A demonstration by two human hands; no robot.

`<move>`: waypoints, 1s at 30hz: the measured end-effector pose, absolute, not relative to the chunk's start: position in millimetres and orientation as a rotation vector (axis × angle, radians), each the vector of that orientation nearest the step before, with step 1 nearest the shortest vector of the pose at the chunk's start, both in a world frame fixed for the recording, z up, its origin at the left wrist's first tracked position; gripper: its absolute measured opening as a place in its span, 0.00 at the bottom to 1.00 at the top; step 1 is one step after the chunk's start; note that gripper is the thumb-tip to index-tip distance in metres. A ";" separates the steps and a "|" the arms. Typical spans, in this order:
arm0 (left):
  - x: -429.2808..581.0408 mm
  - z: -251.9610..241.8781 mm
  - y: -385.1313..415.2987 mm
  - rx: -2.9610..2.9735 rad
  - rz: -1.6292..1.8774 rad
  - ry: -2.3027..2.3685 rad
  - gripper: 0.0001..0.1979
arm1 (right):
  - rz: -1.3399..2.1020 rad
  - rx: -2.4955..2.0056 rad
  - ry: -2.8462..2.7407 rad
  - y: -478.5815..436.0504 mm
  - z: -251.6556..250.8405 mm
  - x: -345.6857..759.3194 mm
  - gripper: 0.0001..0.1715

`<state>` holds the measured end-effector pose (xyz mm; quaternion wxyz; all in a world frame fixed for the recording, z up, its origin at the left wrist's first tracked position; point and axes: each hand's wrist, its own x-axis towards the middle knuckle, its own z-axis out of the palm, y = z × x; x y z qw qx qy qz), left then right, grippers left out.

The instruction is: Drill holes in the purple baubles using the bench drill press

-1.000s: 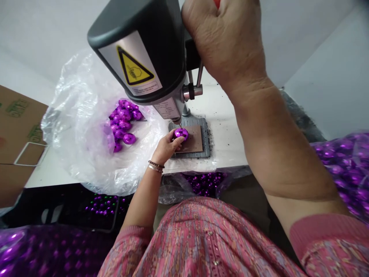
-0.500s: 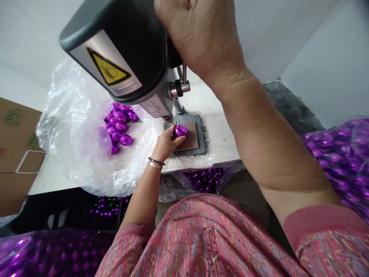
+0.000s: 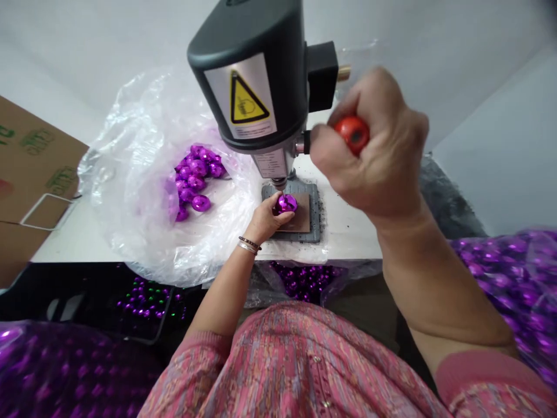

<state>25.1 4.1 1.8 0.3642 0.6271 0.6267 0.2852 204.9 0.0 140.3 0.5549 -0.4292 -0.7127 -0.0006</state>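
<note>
Workstn: white bench point(image 3: 348, 238) under both hands. L of L hand: clear plastic bag point(image 3: 130, 145) holding heap of loose purple baubles point(image 3: 195, 177); cardboard carton point(image 3: 30, 151) further out. Below L hand, nearer body: black crate point(image 3: 87, 290) w/ small purple & green baubles. Far R of R hand: plastic sack of purple baubles point(image 3: 505, 290). Btwn hands: bench drill point(image 3: 248, 87), black head, yellow warning label point(image 3: 249, 98). R hand point(image 3: 374, 145): fingers closed round red knob point(image 3: 353, 134), held beside drill head, well above work. L hand point(image 3: 265, 220): fingers closed on shiny purple bauble point(image 3: 286, 204), pressing it down over brown pad point(image 3: 300, 217) on grey base plate point(image 3: 313, 227), right under drill spindle tip point(image 3: 279, 183); tip at bauble top, contact can't tell. Dark grit point(image 3: 324, 217) scattered beside plate. Two bracelets point(image 3: 249, 245) on L wrist.
</note>
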 end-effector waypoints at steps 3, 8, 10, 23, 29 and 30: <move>23.4 -0.1 4.2 1.687 0.727 1.547 0.29 | -0.171 -1.071 -1.720 -11.0 126.0 206.8 0.09; 20.2 -5.3 4.9 1.730 0.756 1.509 0.27 | -0.383 -1.175 -1.717 -17.2 102.9 208.0 0.12; 20.0 -6.7 5.2 1.735 0.759 1.510 0.26 | -0.436 -1.163 -1.712 -18.0 94.5 208.4 0.13; 19.1 -14.5 5.8 1.735 0.785 1.507 0.31 | -0.600 -0.842 -1.601 -10.8 65.2 203.0 0.06; 19.4 -15.9 5.7 1.754 0.799 1.482 0.31 | -0.553 -0.778 -1.594 -7.9 54.4 202.3 0.10; 19.3 -16.0 5.7 1.757 0.803 1.479 0.31 | -0.537 -0.767 -1.600 -7.8 51.4 201.8 0.10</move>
